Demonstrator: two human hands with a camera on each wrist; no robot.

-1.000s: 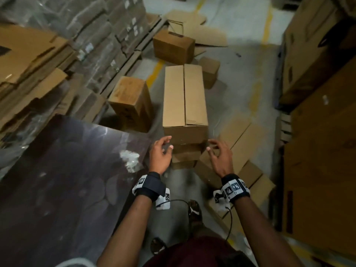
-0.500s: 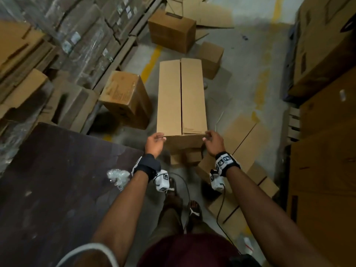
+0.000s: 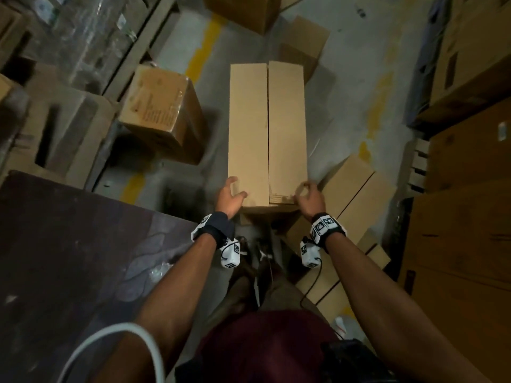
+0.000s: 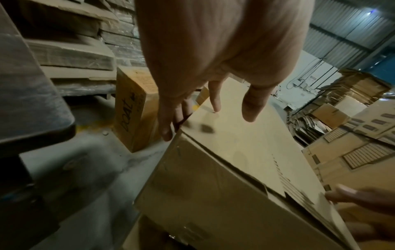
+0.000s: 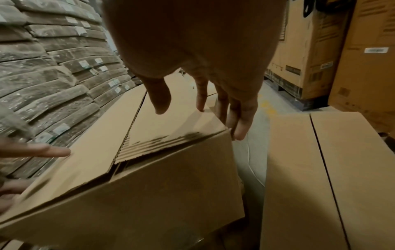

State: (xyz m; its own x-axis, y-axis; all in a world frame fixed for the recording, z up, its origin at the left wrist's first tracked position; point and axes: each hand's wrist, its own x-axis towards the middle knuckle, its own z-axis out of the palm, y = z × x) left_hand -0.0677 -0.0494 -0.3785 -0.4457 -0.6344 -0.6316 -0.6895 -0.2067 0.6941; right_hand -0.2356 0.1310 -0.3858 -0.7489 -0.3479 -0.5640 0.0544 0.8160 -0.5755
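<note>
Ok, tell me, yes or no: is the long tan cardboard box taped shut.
No, the long tan cardboard box shows a bare top seam, its near flap edge lifted over a dark gap.

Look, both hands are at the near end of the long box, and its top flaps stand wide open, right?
Not quite. The left hand and right hand are at the near end of the long box, but its top flaps lie folded flat, meeting along a middle seam, as the head view shows.
</note>
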